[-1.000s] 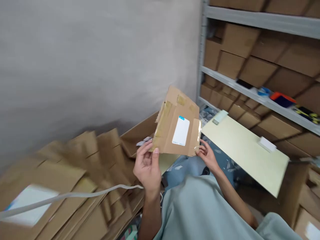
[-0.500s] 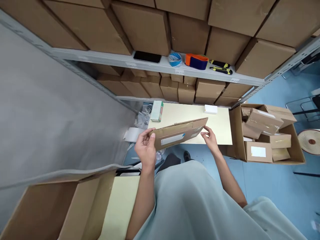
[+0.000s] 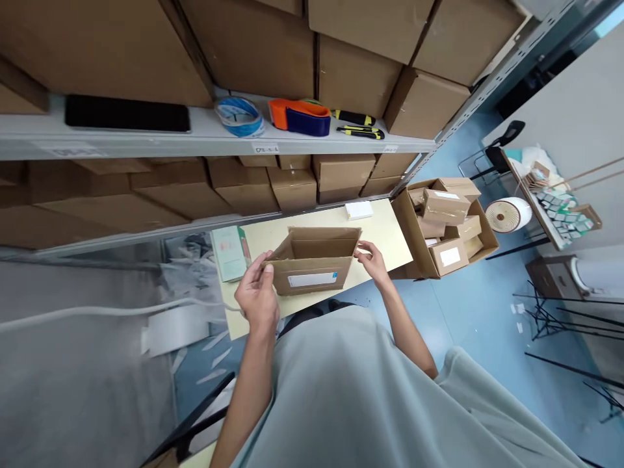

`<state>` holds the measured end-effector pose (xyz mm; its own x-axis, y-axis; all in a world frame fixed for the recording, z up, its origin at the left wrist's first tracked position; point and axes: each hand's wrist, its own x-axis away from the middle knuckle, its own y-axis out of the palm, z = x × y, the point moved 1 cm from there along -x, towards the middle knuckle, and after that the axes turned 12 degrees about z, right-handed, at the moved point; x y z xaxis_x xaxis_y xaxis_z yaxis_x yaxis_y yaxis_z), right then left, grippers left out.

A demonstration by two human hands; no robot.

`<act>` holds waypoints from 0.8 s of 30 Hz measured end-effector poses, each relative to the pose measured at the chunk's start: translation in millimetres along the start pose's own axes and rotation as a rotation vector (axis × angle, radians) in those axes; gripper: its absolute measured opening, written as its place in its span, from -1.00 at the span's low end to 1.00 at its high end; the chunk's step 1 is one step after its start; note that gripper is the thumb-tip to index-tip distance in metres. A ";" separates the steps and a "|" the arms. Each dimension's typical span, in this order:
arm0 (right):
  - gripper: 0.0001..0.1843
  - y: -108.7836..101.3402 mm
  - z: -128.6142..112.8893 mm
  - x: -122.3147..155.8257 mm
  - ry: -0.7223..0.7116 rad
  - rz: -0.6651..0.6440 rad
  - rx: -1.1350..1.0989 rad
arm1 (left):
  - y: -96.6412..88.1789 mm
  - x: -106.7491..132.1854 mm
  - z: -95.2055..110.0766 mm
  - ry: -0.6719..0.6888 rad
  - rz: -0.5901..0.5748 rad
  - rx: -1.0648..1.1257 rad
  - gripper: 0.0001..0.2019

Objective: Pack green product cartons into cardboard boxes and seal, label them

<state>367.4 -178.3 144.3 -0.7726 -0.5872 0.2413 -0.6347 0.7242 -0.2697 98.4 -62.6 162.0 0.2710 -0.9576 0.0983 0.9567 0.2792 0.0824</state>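
Between my hands is a brown cardboard box (image 3: 307, 266), spread into a rectangle with its top open and a white label on the near side. My left hand (image 3: 258, 292) grips its left corner, thumb on the near wall and fingers behind. At the right edge, my right hand (image 3: 372, 261) pinches the cardboard with its fingertips. Beneath the box is a cream table (image 3: 385, 234). A green and white box (image 3: 229, 253) lies to the left of my left hand, and a small white box (image 3: 359, 210) sits at the table's back.
A large carton (image 3: 404, 221) holding several small boxes stands right of the table. Behind, a metal shelf (image 3: 195, 146) carries brown boxes, a black phone (image 3: 127, 113), tape rolls (image 3: 299, 118) and yellow-black cutters (image 3: 361, 132). Plastic scraps (image 3: 190, 273) lie at the left.
The flat, folded cardboard box has been opened out into a hollow rectangle between my hands. My view has turned to the right, bringing more of the room in.
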 end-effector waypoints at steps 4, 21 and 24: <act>-0.40 23.0 3.2 12.6 0.058 -0.017 -0.029 | 5.1 -3.5 -10.8 -0.065 -0.121 -0.022 -0.56; -0.48 7.3 -23.5 -25.4 0.080 -0.103 0.517 | -16.7 -12.8 -39.6 0.024 -0.192 -0.279 -0.78; -0.64 0.0 -24.0 -24.2 0.016 -0.172 0.563 | -17.8 -8.4 -36.0 0.147 -0.200 -0.401 -0.74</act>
<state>386.5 -155.4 160.9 -0.6598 -0.6709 0.3384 -0.6657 0.3130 -0.6774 82.9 -62.1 124.0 0.0616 -0.9978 -0.0241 0.9496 0.0660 -0.3065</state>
